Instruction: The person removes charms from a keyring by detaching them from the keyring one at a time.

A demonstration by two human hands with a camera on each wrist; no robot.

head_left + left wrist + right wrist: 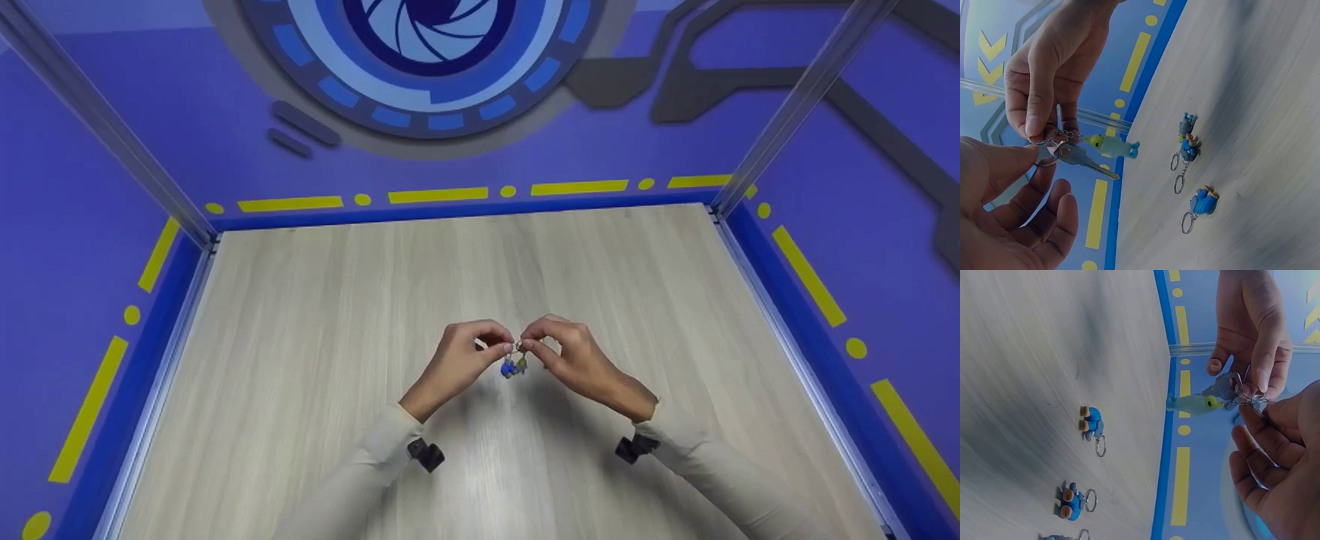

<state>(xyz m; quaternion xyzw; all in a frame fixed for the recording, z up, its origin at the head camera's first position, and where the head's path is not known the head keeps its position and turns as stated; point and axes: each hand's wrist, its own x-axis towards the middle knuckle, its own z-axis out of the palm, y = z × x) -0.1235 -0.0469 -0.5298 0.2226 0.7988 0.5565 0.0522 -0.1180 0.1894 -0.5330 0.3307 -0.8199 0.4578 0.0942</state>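
Note:
My left hand (465, 364) and right hand (581, 364) meet fingertip to fingertip over the table. Between them, both hands pinch a metal key ring (1258, 404) with thumb and forefinger. A silver key (1086, 160) hangs at the ring, its blade pointing away from the fingers. Beside it, on a short chain (1068, 134), dangles a small figurine (1116, 146) with a yellow-green head and pale blue-green body. In the left wrist view the left hand's other fingers (1061, 225) are loosely bent. The fingertips partly hide the ring.
Several figurine keychains lie on the wooden table (337, 315): a blue one (1204, 201) apart, and another blue one (1189, 149) against a grey-blue one (1186, 122). Blue-purple panels (150, 97) and metal posts (802, 105) wall in the table's back and sides.

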